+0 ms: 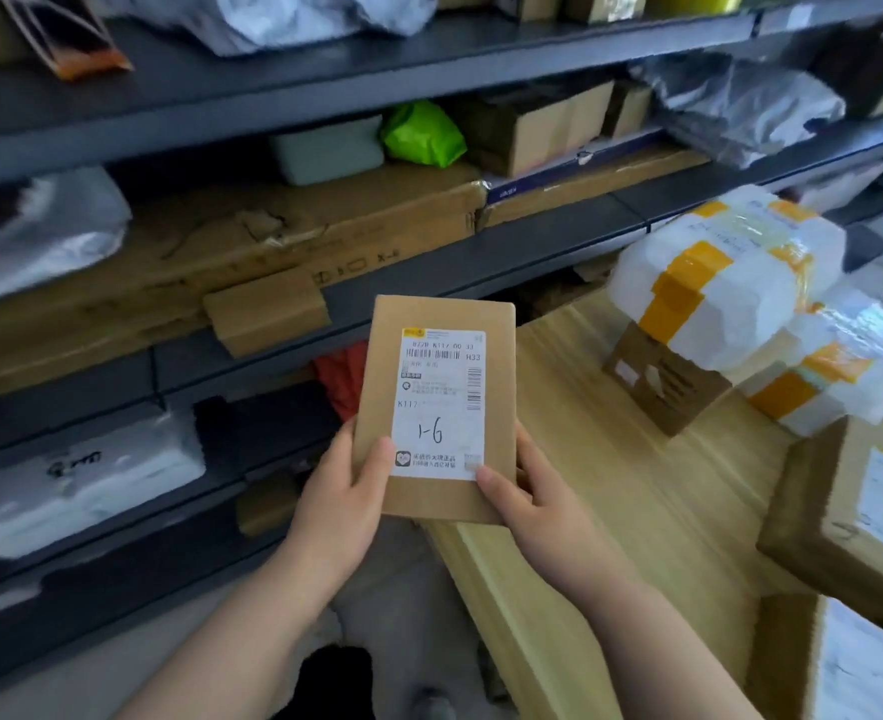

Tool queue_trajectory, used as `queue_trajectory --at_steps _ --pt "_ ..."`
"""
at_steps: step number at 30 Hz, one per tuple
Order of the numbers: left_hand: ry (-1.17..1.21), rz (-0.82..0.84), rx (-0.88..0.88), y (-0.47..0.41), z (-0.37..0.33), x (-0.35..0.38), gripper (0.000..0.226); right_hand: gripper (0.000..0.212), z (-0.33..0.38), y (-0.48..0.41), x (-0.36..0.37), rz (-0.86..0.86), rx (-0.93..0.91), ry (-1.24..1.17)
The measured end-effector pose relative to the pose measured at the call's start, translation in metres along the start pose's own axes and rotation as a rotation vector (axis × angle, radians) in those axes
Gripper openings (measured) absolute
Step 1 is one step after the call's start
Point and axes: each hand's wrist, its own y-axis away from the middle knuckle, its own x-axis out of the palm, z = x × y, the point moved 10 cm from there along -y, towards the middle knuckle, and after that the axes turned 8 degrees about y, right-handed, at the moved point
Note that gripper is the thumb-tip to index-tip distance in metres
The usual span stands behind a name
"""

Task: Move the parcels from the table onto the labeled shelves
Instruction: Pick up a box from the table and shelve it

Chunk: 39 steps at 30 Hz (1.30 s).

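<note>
Faces dark shelves [325, 304] at left, packed with boxes and bags. Grips a small box [377, 397] upright in the air before them, left hand [346, 491] curled round its lower left edge, right hand [533, 501] round the lower right (label [439, 402] marked "1-6"). Further right, on the wooden table [611, 407]: white taped bundles [730, 283], brown boxes [844, 511].

- A long flat brown cardboard box [231, 252] fills my middle dark metal shelf [533, 246].
- I see bare light wooden tabletop [585, 407] left of white yellow-taped parcels [725, 298].
</note>
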Motion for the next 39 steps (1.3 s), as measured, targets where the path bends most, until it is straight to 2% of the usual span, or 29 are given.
queue_trajectory --at_steps 7,11,16,23,30,35,39 --pt "0.057 -0.246 0.008 0.047 0.003 -0.102 0.021 0.055 0.062 -0.003 0.078 0.194 -0.164 0.086" --pt "0.104 -0.420 -0.009 0.087 0.013 -0.174 0.022 0.073 0.096 0.000 0.148 0.342 -0.230 0.190" --pt "0.159 -0.675 -0.028 0.156 0.046 -0.282 0.023 0.078 0.145 0.028 0.266 0.548 -0.339 0.287" --pt "0.202 -0.890 -0.017 0.285 0.091 -0.423 0.020 0.050 0.209 0.128 0.436 0.803 -0.533 0.247" --pt "0.174 -1.158 -0.052 0.441 0.135 -0.548 0.026 0.046 0.261 0.256 0.603 1.089 -0.652 0.181" --pt "0.202 -1.377 -0.098 0.538 0.172 -0.598 0.030 0.044 0.274 0.341 0.696 1.289 -0.718 0.252" --pt "0.255 -1.514 -0.152 0.588 0.210 -0.626 0.034 0.047 0.276 0.383 0.760 1.374 -0.738 0.297"
